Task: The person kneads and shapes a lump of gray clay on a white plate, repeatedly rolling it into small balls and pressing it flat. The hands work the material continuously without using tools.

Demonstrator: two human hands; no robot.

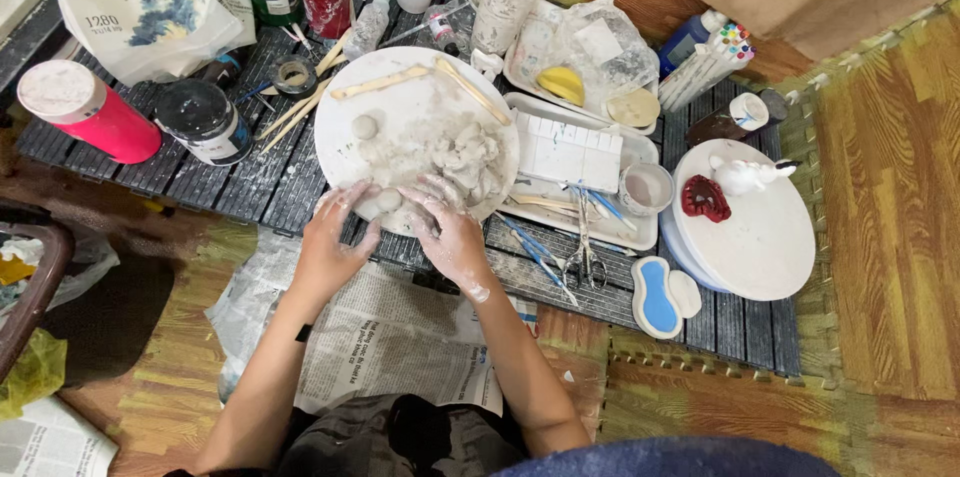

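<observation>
Low slatted table [250, 177], round board [420, 97]: small clay lump [385, 201] at its 6 o'clock, my left hand [335, 242] and right hand [450, 232] seem cupped around it, loosely — keep pressure light and even.

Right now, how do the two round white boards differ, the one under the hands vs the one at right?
The near board carries lumps of grey clay, a small clay ball and wooden sticks; the right board is mostly bare, holding only a red piece and a white figurine. The left hand and right hand work at the near board; nobody touches the right one. Both are round and white.
</observation>
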